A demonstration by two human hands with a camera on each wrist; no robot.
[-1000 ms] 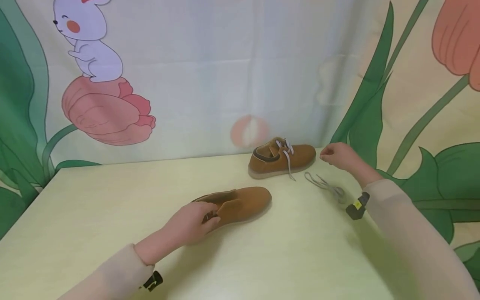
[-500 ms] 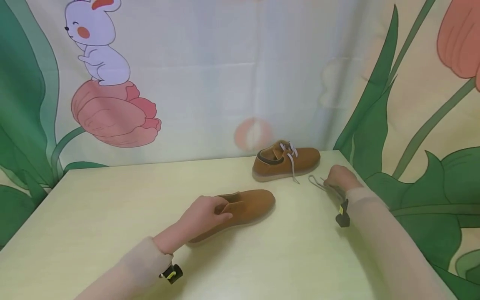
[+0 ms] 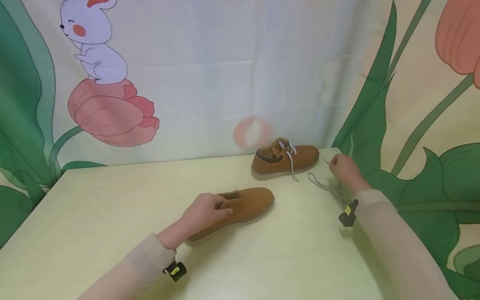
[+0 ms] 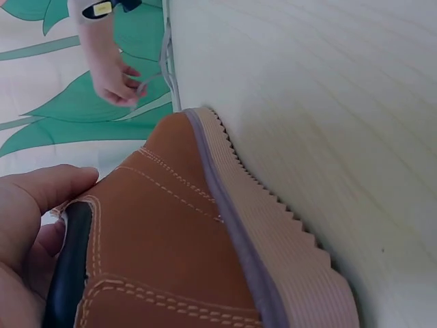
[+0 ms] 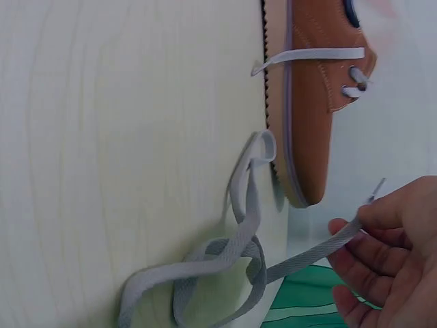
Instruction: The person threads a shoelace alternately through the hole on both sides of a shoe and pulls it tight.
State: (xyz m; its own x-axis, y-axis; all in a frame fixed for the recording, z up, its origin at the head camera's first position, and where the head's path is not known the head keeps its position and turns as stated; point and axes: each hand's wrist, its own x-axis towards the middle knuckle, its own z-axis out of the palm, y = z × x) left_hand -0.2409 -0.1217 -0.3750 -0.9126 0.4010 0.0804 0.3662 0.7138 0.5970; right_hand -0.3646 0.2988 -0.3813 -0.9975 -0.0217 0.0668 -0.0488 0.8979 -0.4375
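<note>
A brown shoe with no lace in it point(image 3: 251, 203) lies on the table, toe to the right. My left hand point(image 3: 204, 214) grips it at the opening, thumb on the near side and fingers inside, partly hidden. In the left wrist view the stitched side and ridged sole of this shoe point(image 4: 164, 239) show close up. My right hand point(image 5: 392, 253) pinches a grey shoelace point(image 5: 311, 256) near its tipped end, raised off the table. The rest of that lace lies loosely looped on the table below the hand.
A second brown shoe point(image 3: 286, 160), with a pale lace through its eyelets and one end hanging down, stands at the back of the table point(image 3: 112, 208). A printed curtain point(image 3: 198, 83) hangs right behind the table.
My right hand reached down to the loose shoelace, took hold of its end and lifted it. My left hand stays at the near shoe, shifted slightly along its opening.
</note>
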